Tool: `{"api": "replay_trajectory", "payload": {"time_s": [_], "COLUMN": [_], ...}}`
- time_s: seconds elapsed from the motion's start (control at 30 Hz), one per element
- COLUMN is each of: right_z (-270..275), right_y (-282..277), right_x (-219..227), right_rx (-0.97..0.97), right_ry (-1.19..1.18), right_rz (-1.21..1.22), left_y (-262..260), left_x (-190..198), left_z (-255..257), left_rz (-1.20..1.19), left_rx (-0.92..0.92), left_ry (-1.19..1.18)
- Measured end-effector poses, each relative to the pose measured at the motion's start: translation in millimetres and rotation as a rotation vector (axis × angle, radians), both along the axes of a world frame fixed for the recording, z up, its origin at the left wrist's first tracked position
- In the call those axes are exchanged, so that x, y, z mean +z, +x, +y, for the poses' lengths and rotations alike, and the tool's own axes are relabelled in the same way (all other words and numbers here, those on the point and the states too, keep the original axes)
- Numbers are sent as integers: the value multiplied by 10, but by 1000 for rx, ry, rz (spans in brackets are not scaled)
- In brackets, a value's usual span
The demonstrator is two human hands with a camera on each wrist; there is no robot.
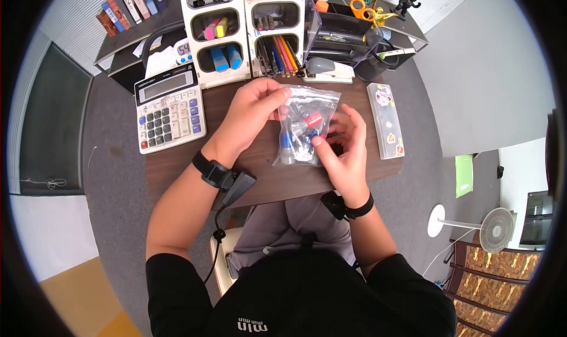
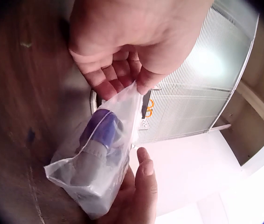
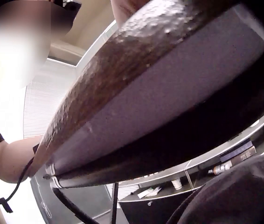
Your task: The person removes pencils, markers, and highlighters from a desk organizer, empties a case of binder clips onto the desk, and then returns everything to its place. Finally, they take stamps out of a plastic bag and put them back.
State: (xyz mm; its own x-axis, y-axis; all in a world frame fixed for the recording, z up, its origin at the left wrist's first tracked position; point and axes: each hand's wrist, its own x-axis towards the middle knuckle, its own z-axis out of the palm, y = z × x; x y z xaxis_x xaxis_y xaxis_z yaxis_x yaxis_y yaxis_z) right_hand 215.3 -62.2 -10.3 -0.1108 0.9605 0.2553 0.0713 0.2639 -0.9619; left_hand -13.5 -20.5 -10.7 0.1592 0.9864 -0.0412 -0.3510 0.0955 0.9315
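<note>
A clear plastic bag [image 1: 300, 110] with red and blue items inside is held above the brown table. My left hand [image 1: 251, 110] pinches its top left corner between thumb and fingers. At the bag's lower right side, my right hand [image 1: 348, 154] touches it with the thumb, the other fingers loosely bent beside and behind it. In the left wrist view, the bag [image 2: 97, 182] hangs from the left hand [image 2: 132, 42], a blue-banded item [image 2: 101, 128] shows through the plastic, and the right hand [image 2: 141, 191] is at its side. The right wrist view shows mostly the table edge.
A calculator [image 1: 171, 110] lies at the left of the table [image 1: 242, 172]. White drawer units [image 1: 221, 36] with pens and markers stand at the back, beside a stapler [image 1: 331, 71] and a black mesh cup [image 1: 371, 65]. On the right lies a clear case with stickers [image 1: 387, 121].
</note>
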Motion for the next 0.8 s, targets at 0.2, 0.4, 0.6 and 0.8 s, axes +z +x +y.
{"api": "replay_trajectory", "payload": {"time_s": [0.2, 0.4, 0.6, 0.8], "right_z": [-105, -344, -329, -443], "right_y": [-50, -12, 97, 49], "right_x": [189, 175, 250, 197], "right_rx": [-16, 94, 111, 4], "right_ry": [480, 444, 414, 384], "right_rz": [-600, -973, -978, -914], "left_y": [36, 63, 49, 13], "left_x": [1, 9, 27, 36], "left_z": [-2, -63, -59, -76], "left_rz": [-83, 565, 570, 819], "left_rx": [114, 241, 162, 109], "left_ry": [-73, 273, 225, 348]}}
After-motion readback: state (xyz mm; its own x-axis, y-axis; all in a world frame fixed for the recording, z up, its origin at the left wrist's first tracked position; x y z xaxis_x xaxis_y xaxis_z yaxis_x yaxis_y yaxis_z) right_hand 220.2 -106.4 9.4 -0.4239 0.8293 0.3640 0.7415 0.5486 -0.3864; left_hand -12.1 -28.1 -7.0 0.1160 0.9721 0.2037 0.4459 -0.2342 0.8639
